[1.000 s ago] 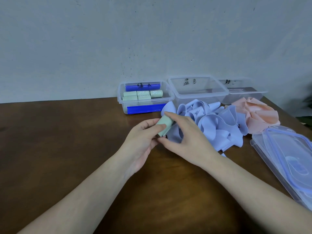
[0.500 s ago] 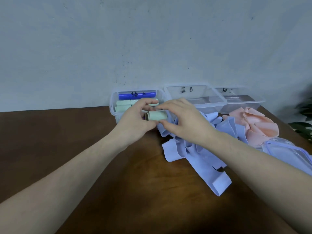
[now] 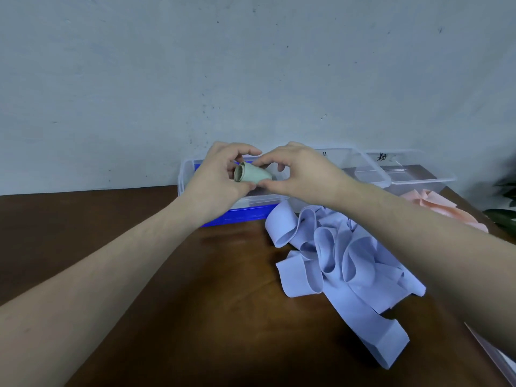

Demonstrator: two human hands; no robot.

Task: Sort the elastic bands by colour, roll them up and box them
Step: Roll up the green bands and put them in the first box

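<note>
Both hands, left hand (image 3: 216, 178) and right hand (image 3: 300, 174), have carried green roll (image 3: 252, 174) up from counter (image 3: 139, 261); now pinched at both ends above left box (image 3: 185, 177), 12 o'clock. Boxing looks close. Blue bands (image 3: 343, 263) at 3 o'clock, loose. Pink bands (image 3: 435, 205) farther right. Grey wall (image 3: 251, 65) behind.

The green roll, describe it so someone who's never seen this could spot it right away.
Find the clear box with the blue front against the wall. Above it, both hands, left and right, pinch the green roll, the only pale-green, tightly wound piece; the nearby bands lie loose, lilac and pink.
</note>
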